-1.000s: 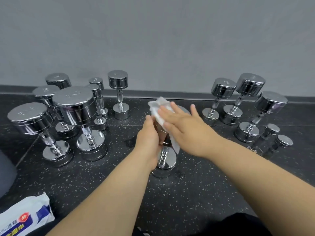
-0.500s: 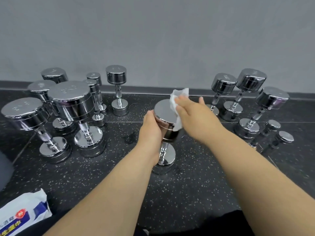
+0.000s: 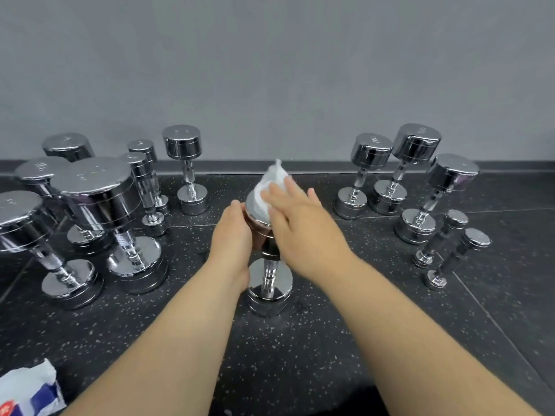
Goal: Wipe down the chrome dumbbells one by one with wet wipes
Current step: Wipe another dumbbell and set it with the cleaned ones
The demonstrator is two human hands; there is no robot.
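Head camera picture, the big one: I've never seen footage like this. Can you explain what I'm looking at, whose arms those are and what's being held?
No machine here. The camera sits on a person's head, looking forward and down, so both bare arms are the wearer's. Chrome dumbbells stand on end on a black speckled floor by a grey wall: a left group and a right group. The left hand grips the upper head of the middle dumbbell. The right hand presses a white wet wipe flat on its top. A wipes pack lies at lower left.
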